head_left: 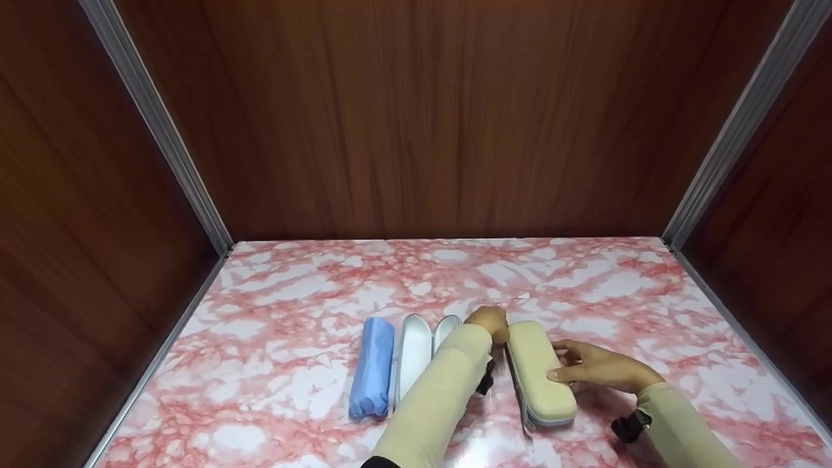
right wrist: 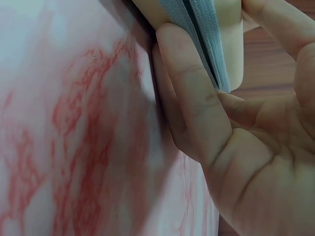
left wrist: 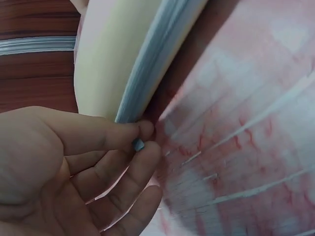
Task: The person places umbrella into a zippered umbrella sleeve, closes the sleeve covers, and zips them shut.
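A pale yellow zippered case [head_left: 539,374] lies lengthwise on the table, right of centre. At its far end is my left hand [head_left: 489,322]; in the left wrist view the thumb and fingers pinch the small zipper pull [left wrist: 138,144] beside the grey zipper band [left wrist: 147,73]. My right hand [head_left: 601,367] grips the case from the right, thumb on top and fingers against its side. A grey zipper strip [right wrist: 209,39] with a dark narrow gap runs along that side in the right wrist view. The case's contents are hidden.
Left of the case, a white open hinged case [head_left: 413,351] lies partly behind my left forearm [head_left: 429,403]. Beside it is a blue wrapped bundle [head_left: 374,367]. Wood-grain walls [head_left: 416,130] enclose the red-and-white marbled table [head_left: 273,364] at the back and sides.
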`<state>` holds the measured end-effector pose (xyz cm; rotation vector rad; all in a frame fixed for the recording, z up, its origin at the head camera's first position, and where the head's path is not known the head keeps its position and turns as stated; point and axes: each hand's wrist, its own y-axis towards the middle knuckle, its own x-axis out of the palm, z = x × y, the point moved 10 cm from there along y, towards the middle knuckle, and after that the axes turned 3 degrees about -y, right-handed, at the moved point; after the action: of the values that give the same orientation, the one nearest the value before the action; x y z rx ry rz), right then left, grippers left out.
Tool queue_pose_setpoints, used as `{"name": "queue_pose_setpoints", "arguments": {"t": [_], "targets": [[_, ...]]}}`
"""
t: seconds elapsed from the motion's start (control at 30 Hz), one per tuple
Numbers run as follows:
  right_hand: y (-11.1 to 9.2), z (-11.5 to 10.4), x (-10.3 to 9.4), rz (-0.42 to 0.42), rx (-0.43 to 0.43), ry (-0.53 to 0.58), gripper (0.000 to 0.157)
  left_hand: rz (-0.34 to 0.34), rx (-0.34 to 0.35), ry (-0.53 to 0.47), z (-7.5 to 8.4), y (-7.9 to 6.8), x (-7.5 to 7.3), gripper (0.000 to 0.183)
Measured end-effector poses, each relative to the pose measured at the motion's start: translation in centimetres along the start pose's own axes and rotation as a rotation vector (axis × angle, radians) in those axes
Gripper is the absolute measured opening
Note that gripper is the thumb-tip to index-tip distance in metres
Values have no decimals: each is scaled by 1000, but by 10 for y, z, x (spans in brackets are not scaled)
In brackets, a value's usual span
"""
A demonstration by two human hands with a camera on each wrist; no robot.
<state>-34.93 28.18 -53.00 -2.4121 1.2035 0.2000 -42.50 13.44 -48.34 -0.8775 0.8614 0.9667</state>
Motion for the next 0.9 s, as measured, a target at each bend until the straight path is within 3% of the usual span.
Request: {"name": "queue_pose_setpoints", "arguments": {"t": [0.27,0.53,0.7,0.9], "targets": [[0,0,0,-1,-4,6,77,120,21,183,5,3,-7,17],[0,0,0,-8,-9,14,76,242,36,293,11,2,-16,19],[0,1,-1,-5,-1,9,77,274,49,330,17,-2,-20,17],[1,2,-1,-2,6,9,77,234,62,359,20,5,-17,18]]}}
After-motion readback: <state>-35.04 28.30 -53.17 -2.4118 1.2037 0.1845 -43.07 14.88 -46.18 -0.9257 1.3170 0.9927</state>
